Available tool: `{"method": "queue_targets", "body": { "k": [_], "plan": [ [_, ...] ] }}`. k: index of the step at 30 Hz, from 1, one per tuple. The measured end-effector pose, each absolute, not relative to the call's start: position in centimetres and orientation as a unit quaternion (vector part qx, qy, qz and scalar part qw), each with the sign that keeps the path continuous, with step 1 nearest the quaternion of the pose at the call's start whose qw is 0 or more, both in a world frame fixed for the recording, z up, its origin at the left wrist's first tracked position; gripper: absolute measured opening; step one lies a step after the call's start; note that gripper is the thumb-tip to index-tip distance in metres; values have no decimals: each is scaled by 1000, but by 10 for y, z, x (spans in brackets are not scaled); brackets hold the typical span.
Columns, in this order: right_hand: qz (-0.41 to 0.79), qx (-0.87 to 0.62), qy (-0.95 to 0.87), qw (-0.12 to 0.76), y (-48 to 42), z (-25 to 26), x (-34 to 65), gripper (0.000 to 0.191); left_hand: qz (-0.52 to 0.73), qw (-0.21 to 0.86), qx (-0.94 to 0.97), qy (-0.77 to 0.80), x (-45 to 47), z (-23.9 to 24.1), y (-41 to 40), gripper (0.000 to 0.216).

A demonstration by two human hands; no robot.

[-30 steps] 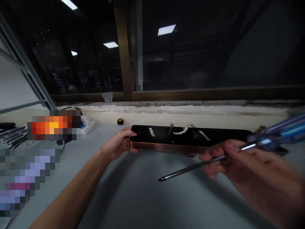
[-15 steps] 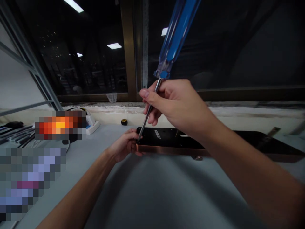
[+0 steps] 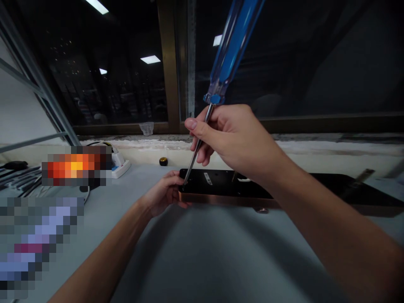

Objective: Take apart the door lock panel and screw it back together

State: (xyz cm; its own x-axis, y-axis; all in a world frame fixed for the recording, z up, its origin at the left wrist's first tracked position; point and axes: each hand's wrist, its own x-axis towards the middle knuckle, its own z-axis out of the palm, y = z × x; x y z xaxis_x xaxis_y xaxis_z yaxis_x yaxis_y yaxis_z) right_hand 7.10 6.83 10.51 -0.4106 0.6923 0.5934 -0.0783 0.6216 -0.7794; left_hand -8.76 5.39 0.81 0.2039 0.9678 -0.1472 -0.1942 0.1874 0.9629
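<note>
My right hand [image 3: 230, 136] pinches the steel shaft of a screwdriver [image 3: 225, 67] just below its clear blue handle. The tool slants down to the left, and its tip meets the near-left corner of a long door lock panel [image 3: 217, 179]. This panel has a black back face turned up and a copper-coloured edge. Closed round its left end is my left hand [image 3: 164, 191], thumb near the screwdriver tip and fingers under the edge. My right forearm hides part of the panel's middle. A small round knob [image 3: 261, 210] shows under its front edge.
Grey table [image 3: 202, 252] lies beneath. A small black-and-yellow round item [image 3: 163, 161] is by the wall. A white power strip [image 3: 121, 168], tools and cables [image 3: 19, 181] and blurred-out items are at the left. A clear plastic cup [image 3: 147, 128] stands on the window sill.
The background, the panel and my left hand sit very slightly further left in the view. Both hands keep their grip, and the screwdriver tip stays at the same corner.
</note>
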Motion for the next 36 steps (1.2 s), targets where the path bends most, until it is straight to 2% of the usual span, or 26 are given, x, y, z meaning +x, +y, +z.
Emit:
{"method": "queue_targets", "body": {
  "k": [11, 20, 23, 28, 31, 34, 36],
  "plan": [
    [395, -203, -761, 473, 70, 102, 69, 24, 461, 633, 442, 437, -89, 8, 54, 24],
    [418, -174, -802, 389, 66, 104, 71, 4, 470, 626, 447, 432, -88, 6, 55, 15],
    [378, -185, -809, 410, 67, 101, 69, 3, 471, 623, 448, 436, -88, 6, 55, 16],
    [275, -223, -790, 501, 68, 93, 62, 23, 469, 615, 455, 441, -87, 6, 54, 16],
    [323, -221, -779, 490, 69, 90, 58, 22, 473, 612, 453, 443, -87, 6, 54, 13],
    [416, -216, -772, 429, 71, 91, 57, 10, 478, 617, 450, 435, -87, 5, 54, 12],
    [456, -216, -771, 389, 73, 92, 60, 9, 480, 619, 450, 430, -87, 5, 55, 13]
  ]
}}
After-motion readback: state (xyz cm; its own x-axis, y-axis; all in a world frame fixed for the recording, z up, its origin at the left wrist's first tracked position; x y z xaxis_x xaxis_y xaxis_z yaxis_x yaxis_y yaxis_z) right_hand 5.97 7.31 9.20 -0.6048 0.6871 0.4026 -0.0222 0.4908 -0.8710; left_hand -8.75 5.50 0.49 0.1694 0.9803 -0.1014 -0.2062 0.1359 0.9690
